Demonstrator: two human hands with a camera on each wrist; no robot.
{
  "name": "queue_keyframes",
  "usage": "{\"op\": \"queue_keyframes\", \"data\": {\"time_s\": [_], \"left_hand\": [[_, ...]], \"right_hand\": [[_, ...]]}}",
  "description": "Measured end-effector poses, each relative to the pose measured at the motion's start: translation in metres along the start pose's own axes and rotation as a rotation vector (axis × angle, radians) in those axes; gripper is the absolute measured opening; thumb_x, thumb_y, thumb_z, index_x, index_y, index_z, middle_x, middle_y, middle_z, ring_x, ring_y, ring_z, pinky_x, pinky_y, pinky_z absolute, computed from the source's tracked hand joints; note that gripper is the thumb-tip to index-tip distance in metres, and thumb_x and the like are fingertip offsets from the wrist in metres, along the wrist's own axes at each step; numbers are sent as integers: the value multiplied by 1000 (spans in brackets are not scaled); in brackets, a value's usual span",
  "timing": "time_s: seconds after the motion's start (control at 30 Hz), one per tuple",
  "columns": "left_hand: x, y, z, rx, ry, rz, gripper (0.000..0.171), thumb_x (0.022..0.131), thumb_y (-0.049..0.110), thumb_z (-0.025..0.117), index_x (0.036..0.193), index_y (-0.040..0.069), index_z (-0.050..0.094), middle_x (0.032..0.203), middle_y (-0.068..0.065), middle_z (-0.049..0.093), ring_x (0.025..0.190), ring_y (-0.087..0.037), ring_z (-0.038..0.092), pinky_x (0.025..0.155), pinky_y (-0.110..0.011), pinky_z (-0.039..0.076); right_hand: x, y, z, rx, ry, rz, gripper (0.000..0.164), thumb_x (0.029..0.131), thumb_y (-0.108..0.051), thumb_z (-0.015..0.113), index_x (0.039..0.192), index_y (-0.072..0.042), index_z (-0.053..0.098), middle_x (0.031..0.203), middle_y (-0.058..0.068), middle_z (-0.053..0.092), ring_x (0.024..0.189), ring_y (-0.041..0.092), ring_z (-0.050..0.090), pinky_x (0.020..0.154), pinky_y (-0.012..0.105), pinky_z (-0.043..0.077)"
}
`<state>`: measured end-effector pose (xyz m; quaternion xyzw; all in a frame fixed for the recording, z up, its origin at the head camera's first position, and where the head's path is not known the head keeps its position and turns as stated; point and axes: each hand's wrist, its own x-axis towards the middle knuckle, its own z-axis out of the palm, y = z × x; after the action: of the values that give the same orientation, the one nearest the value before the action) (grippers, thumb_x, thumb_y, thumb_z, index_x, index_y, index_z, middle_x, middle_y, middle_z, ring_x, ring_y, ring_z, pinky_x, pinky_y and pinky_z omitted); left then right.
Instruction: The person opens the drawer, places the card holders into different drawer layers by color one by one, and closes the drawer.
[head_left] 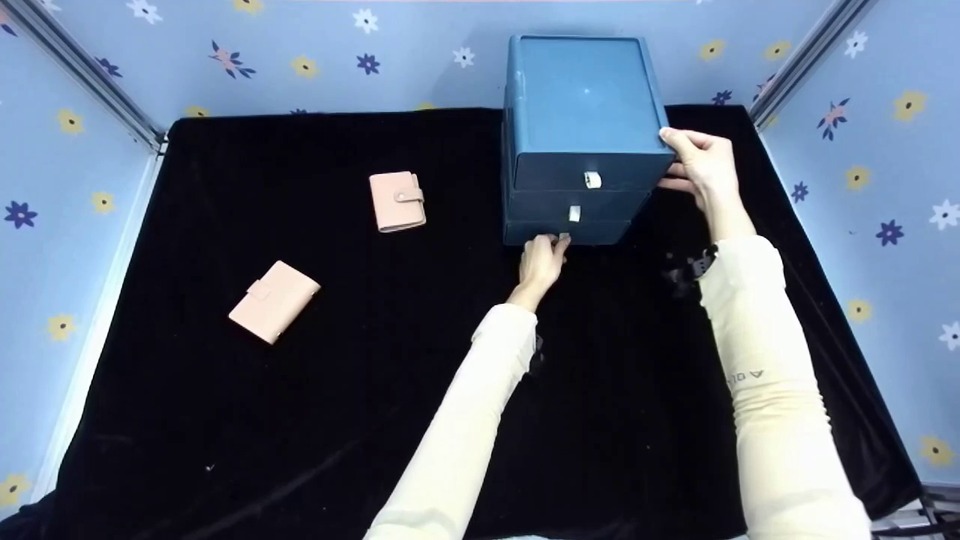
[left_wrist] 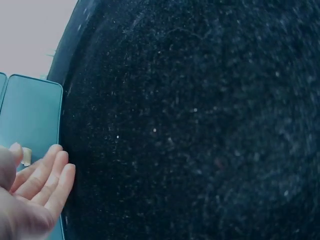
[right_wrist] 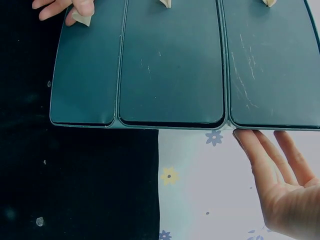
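A blue three-drawer box (head_left: 589,97) stands at the back right, its drawers closed and each front bearing a pale pull tab. At the bottom drawer (right_wrist: 85,80), my left hand (head_left: 541,262) pinches the small pale tab (right_wrist: 82,19) between thumb and finger; its other fingers extend beside the drawer front in the left wrist view. My right hand (head_left: 705,161) steadies the box's right side near the top front corner. Its thumb lies on the top edge, while fairly straight fingers (right_wrist: 265,160) touch the side wall in the right wrist view.
Two pink snap-strap notebooks lie left of the box: one notebook (head_left: 396,202) near the back, the other notebook (head_left: 275,301) further left and forward. A black cloth (head_left: 360,420) covers the table. Flowered panels (head_left: 420,52) enclose the back and sides.
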<state>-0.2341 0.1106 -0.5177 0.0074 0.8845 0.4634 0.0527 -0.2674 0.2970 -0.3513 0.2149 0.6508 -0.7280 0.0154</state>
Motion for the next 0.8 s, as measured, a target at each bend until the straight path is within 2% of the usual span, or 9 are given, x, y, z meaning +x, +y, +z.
{"op": "queue_keyframes", "data": {"time_s": [0.2,0.4,0.67,0.8], "left_hand": [[0,-2,-2,-14,-5,16,21,90,23,53,89,9,69,68,4,64,58,-9,58,54,-22,44],[-5,-5,-3,13,20,42,16,86,20,59,95,14,71,71,6,66,64,-6,60,60,-18,45],[-19,-13,-2,-16,32,132,12,83,15,63,89,11,73,71,2,67,62,-6,61,58,-14,45],[-28,-16,-1,-51,34,150,11,82,14,64,86,10,73,70,0,67,60,-5,61,55,-12,45]], "right_hand": [[1,0,1,-7,0,-6,38,72,-21,74,104,-5,64,72,6,64,57,18,63,50,32,52],[1,0,1,-18,2,-7,40,71,-22,74,105,-5,64,73,6,63,59,18,64,51,32,52],[0,1,1,-30,8,-16,42,71,-23,74,107,-5,63,76,6,63,59,18,64,52,31,52],[-1,1,1,-36,6,-18,43,72,-23,74,109,-4,62,74,6,64,59,17,64,52,31,52]]}}
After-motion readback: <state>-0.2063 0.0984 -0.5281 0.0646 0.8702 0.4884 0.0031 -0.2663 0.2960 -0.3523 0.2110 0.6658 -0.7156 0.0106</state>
